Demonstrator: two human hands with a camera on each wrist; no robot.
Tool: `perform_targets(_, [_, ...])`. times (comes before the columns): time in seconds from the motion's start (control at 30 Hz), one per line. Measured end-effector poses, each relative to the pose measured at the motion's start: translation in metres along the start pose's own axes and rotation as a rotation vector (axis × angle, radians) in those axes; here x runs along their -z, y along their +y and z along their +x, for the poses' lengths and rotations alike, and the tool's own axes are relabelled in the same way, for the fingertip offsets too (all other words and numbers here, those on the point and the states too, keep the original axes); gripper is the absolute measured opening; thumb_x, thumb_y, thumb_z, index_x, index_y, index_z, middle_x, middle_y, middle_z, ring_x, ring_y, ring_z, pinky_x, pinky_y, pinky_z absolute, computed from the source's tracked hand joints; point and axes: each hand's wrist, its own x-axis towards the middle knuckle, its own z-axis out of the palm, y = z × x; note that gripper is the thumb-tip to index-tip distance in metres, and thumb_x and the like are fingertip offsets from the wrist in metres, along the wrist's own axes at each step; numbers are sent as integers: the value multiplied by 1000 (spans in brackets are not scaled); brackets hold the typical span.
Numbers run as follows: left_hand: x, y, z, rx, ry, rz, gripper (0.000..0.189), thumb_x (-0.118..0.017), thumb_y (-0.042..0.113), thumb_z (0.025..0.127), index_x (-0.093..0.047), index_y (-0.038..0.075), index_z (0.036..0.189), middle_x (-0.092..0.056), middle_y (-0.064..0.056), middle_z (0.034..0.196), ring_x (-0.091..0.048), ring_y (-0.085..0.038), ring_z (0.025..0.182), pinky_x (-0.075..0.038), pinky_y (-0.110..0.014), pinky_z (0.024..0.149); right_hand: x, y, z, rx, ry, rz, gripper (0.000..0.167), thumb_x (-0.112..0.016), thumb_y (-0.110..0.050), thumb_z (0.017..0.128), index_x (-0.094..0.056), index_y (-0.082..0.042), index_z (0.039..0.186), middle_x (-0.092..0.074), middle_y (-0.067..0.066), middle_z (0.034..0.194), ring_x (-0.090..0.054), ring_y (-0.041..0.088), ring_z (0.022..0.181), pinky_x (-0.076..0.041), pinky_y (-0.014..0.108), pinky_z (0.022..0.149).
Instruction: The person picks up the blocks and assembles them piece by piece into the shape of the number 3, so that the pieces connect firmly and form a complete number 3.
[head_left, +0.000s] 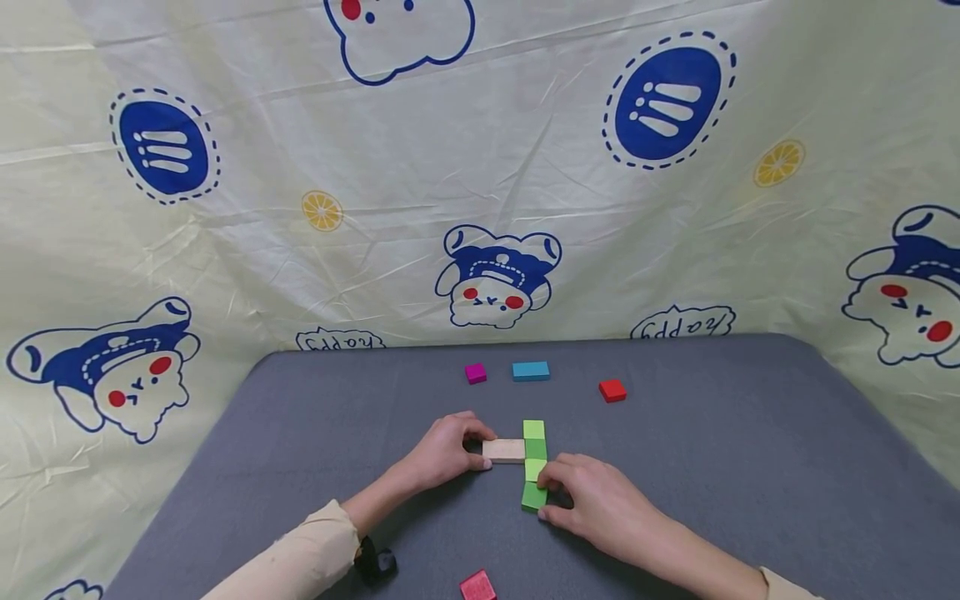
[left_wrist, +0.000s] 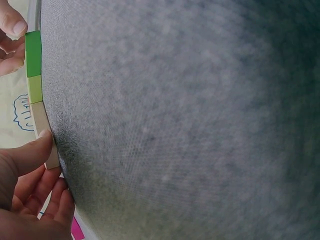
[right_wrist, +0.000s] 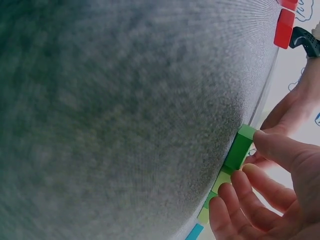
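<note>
A column of light and darker green blocks (head_left: pixel 534 430) lies on the grey table, running away from me. Against its left side sits a plain wooden block (head_left: pixel 504 451). The left hand (head_left: pixel 447 450) pinches the outer end of that wooden block; its thumb lies along the block in the left wrist view. At the near end of the column, the right hand (head_left: pixel 603 506) holds a darker green block (head_left: pixel 533 497) between thumb and fingertip. That block sits slightly askew against the light green one beyond it. In the right wrist view the other fingers hang beside the column.
Toward the table's far edge lie a magenta block (head_left: pixel 476 373), a blue block (head_left: pixel 531 372) and a red block (head_left: pixel 612 390). A pinkish-red block (head_left: pixel 477 586) rests near the front. A patterned white cloth (head_left: pixel 390 275) hangs behind the grey table (head_left: pixel 337 400).
</note>
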Motion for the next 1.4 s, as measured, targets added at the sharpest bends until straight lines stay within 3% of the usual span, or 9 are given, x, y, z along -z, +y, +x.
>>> perform_targets(0.33, [-1, 0, 0, -5, 2, -6, 26, -80, 7, 81, -75, 8, 106, -62, 4, 93, -58, -15, 88, -47, -30, 81, 8, 6, 0, 10, 80, 26, 20, -81, -25, 81, -70, -21, 97, -58, -14, 86, -54, 5, 78, -48, 28, 68])
perform_targets(0.57, [0, 0, -1, 2, -1, -2, 26, -80, 8, 81, -75, 9, 106, -62, 3, 94, -58, -16, 88, -47, -28, 81, 14, 11, 12, -36, 46, 85, 21, -78, -20, 84, -71, -20, 104, -63, -11, 96, -57, 11, 87, -49, 36, 76])
perform_targets(0.9, [0, 0, -1, -20, 1, -12, 25, -80, 6, 81, -75, 8, 105, -62, 2, 94, -58, -17, 88, -47, -30, 80, 14, 21, 27, 32, 35, 55, 25, -76, -19, 86, -70, -18, 110, -63, -7, 111, -56, 16, 106, -47, 44, 92])
perform_targets(1.17, [0, 0, -1, -23, 3, -8, 25, -81, 6, 80, -75, 7, 105, -62, 2, 92, -59, -16, 87, -47, -29, 78, 13, 26, 35, 85, 11, 29, 26, -75, -18, 87, -70, -15, 112, -61, 0, 124, -55, 22, 117, -46, 47, 96])
perform_targets(1.4, [0, -1, 0, -26, 4, -9, 26, -81, 5, 79, -75, 7, 104, -62, 2, 92, -59, -16, 87, -46, -28, 78, 12, 30, 37, 73, -19, 12, 26, -76, -21, 87, -70, -15, 112, -60, -1, 126, -53, 21, 118, -45, 45, 97])
